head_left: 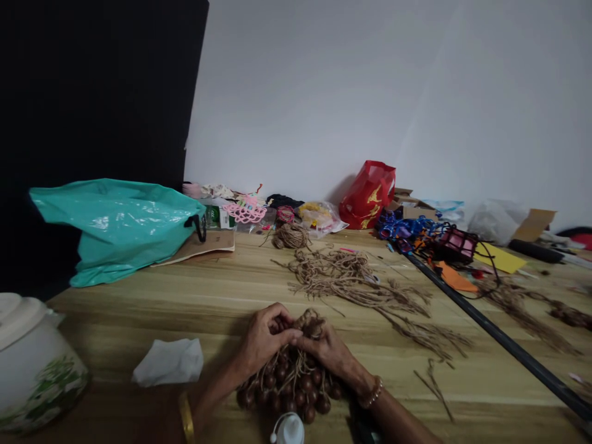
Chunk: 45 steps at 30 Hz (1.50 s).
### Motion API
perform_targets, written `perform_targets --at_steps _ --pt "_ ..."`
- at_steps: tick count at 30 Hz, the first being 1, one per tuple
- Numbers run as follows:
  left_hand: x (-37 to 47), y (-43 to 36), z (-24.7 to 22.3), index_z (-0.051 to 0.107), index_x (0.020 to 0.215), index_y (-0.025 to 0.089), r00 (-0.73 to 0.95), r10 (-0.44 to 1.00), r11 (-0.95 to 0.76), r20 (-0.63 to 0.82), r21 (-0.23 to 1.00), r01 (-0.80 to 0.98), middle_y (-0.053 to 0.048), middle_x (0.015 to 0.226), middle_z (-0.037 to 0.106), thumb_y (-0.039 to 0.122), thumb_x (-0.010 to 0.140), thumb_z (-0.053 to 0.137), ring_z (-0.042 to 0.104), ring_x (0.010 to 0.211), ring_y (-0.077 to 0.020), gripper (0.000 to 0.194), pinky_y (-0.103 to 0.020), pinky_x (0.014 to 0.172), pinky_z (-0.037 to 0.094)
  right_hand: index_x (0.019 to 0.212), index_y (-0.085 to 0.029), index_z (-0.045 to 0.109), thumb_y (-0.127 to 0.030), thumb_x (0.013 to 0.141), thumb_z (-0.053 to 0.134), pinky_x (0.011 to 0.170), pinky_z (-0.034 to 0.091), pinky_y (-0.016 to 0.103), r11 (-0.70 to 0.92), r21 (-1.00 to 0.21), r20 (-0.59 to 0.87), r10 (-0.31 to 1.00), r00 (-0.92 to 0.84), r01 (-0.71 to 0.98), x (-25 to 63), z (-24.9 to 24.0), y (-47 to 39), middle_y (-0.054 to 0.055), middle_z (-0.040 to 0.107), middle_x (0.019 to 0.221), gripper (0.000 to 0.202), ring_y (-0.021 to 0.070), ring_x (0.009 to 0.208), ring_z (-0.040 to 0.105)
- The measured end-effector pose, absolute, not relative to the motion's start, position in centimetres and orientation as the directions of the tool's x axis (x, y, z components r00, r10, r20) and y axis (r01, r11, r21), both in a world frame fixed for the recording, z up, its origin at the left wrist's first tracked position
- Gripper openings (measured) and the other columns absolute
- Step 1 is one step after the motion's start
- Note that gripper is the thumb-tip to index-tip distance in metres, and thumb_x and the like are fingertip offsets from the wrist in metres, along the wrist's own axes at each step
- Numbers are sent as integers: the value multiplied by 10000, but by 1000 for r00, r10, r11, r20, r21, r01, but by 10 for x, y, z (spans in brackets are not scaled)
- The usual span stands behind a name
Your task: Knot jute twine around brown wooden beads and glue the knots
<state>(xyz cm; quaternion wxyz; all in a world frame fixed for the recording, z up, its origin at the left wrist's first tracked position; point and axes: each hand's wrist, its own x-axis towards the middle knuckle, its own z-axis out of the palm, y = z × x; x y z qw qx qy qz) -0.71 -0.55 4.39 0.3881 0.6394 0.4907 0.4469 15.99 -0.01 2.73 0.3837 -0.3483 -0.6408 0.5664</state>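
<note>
Our left hand [264, 341] and right hand [333, 353] pinch looped brown twine [309, 320], dark brown round beads [306, 383] just below them; working it likely needs steady fingertips.

So, the tabletop [185, 302] is leaving a decent lane between the teal bag [124, 228] and the white tissue [168, 362], with the flowered pot [41, 376] hemming in the far left. Straight ahead, the twine pile [337, 277] is getting in the way, and that long black bar [499, 339] is cutting across the right. Up close, the beaded bundle [296, 385] and white-capped bottle [291, 430] are blocking the middle.
</note>
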Motion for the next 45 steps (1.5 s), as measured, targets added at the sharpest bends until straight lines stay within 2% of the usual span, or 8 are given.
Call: perform_targets --at_steps 5,8,21,26,33,38,41,45 --pt "-30 3 40 691 719 189 305 943 -270 135 844 463 -1 740 674 344 609 764 596 779 -210 203 -263 696 445 674 -145 671 -491 705 761 503 417 223 7 -1000 9 893 -450 -7 164 32 -2 -9 604 597 359 121 520 517" --pt "-39 6 31 733 760 216 288 945 -284 155 823 492 -10 822 711 355 641 745 602 865 -234 184 -272 746 449 641 -150 674 -484 700 766 481 407 221 -22 -1000 -19 908 -418 -3 165 32 -1 -19 596 565 351 105 472 485" --pt "-34 8 33 722 738 201 332 931 -298 151 841 452 -17 779 719 339 691 707 620 857 -230 147 -288 800 458 698 -138 679 -487 702 760 492 408 226 -6 -1000 -11 922 -386 14 165 27 1 -4 628 605 359 123 507 526" --pt "-36 8 36 696 688 183 324 925 -332 200 839 431 -12 703 682 375 705 688 602 759 -208 193 -268 722 461 766 -144 691 -465 725 753 543 432 226 75 -997 60 910 -411 20 168 32 1 -2 640 667 329 131 580 551" --pt "-41 13 35 718 738 178 302 942 -262 143 879 399 -11 712 691 380 678 708 622 767 -214 211 -287 745 470 839 -139 683 -451 693 785 460 378 200 -2 -1000 -17 864 -503 30 176 37 4 -21 600 619 359 89 478 472" --pt "-41 13 24 732 982 169 295 951 -203 95 910 362 -75 947 742 359 606 774 651 926 -269 424 -338 847 490 935 -139 689 -463 695 778 551 453 233 100 -994 69 901 -428 52 174 31 9 14 663 737 413 144 608 570" --pt "-35 8 19 753 915 197 160 979 -187 122 851 492 -85 1003 740 382 558 815 636 997 -313 407 -371 893 481 1011 -157 670 -480 742 731 642 491 270 166 -985 130 909 -396 57 170 24 9 29 688 840 425 189 730 613" --pt "-29 4 18 750 838 199 219 961 -267 170 787 556 -56 947 736 367 610 791 643 949 -290 286 -351 882 478 991 -177 677 -466 813 664 783 491 300 359 -925 294 882 -368 123 168 12 8 50 685 946 340 221 868 615"
